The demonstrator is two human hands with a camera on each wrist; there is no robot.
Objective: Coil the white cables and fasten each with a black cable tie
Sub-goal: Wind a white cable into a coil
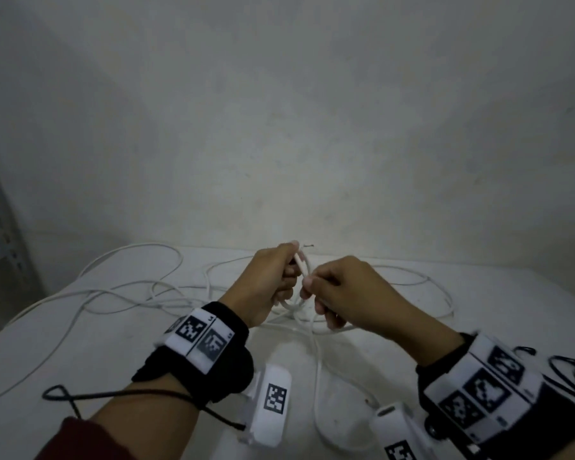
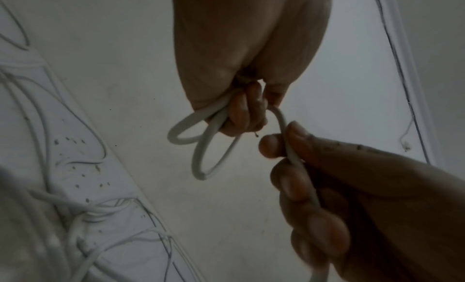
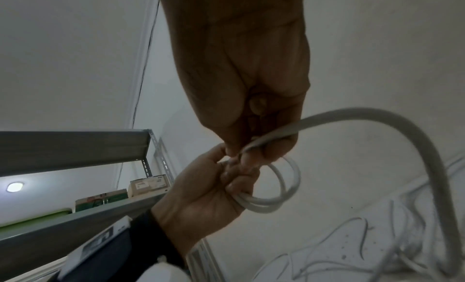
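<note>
My left hand (image 1: 273, 277) grips a small coil of white cable (image 1: 296, 305) raised above the table; its loops (image 2: 198, 147) hang below the curled fingers (image 2: 241, 111). My right hand (image 1: 332, 293) pinches the same cable's running strand (image 2: 284, 127) just beside the coil, thumb and fingers curled round it. From that hand the strand (image 3: 377, 117) arcs away and drops to the table. More white cable (image 1: 140, 293) lies loose and tangled across the white table (image 1: 80, 343). Black cable ties (image 1: 571, 370) lie at the right edge, partly behind my right wrist.
A grey wall rises right behind the table. Metal shelving (image 3: 75, 147) with boxes (image 3: 148, 184) stands to the left. A thin black cord (image 1: 113, 393) runs from my left wrist band. White camera housings (image 1: 269, 406) hang under both wrists.
</note>
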